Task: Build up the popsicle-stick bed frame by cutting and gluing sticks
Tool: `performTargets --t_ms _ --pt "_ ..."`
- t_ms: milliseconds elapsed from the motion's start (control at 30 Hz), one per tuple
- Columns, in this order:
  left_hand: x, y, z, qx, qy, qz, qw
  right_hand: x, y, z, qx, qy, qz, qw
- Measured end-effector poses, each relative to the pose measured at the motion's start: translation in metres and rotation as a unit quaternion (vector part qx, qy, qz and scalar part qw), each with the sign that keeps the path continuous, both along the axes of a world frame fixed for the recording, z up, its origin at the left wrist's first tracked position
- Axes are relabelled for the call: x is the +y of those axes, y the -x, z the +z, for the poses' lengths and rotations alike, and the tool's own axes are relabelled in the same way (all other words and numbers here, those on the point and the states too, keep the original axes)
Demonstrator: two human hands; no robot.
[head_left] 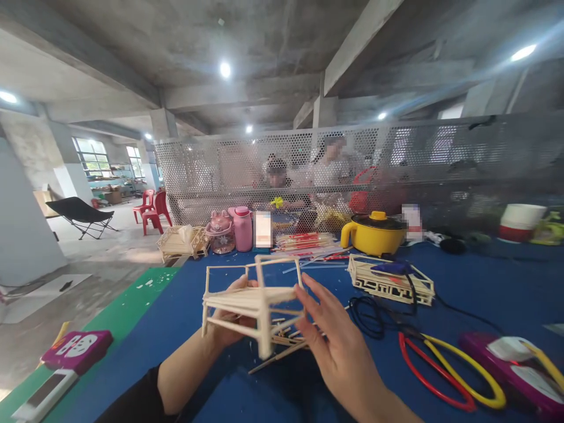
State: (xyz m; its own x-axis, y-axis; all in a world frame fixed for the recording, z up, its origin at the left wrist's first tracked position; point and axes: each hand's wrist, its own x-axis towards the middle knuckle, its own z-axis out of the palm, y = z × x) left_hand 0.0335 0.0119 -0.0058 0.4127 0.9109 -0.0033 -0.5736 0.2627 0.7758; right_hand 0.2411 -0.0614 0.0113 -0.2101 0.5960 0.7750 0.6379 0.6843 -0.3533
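Note:
A small model frame of pale wooden sticks [238, 299], with legs, rails and a slatted deck, is held up above the blue table. My left hand [231, 329] grips it from behind and below, its fingers partly hidden by the deck. At the frame's right side, the fingers of my right hand [328, 329] are closed against a corner post. Loose sticks [282, 352] lie on the table beneath it. To the right, a second stick-built model [390, 285] stands with a blue hot glue gun [394, 268] resting on it.
Beyond lie bundled sticks [304, 242], a pink bottle [242, 229] and a yellow electric pot [374, 234]. Red-and-yellow pliers handles [440, 370], a black cord [368, 317] and purple power strips [77, 351] flank my arms. Two people sit behind the perforated metal screen [220, 176].

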Motion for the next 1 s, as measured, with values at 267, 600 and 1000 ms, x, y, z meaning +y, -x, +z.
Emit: performTargets --t_ms 267,600,1000 --pt "0.006 0.001 0.02 0.033 0.009 0.212 0.977 0.051 -0.044 -0.005 0.273 0.323 -0.022 0.906" --pt "0.013 -0.009 0.005 0.065 -0.05 0.219 0.972 0.03 -0.045 -0.004 0.12 0.333 -0.033 0.935" --pt "0.0 -0.036 -0.003 0.114 -0.194 0.177 0.958 0.077 0.003 -0.012 0.109 0.292 0.028 0.95"
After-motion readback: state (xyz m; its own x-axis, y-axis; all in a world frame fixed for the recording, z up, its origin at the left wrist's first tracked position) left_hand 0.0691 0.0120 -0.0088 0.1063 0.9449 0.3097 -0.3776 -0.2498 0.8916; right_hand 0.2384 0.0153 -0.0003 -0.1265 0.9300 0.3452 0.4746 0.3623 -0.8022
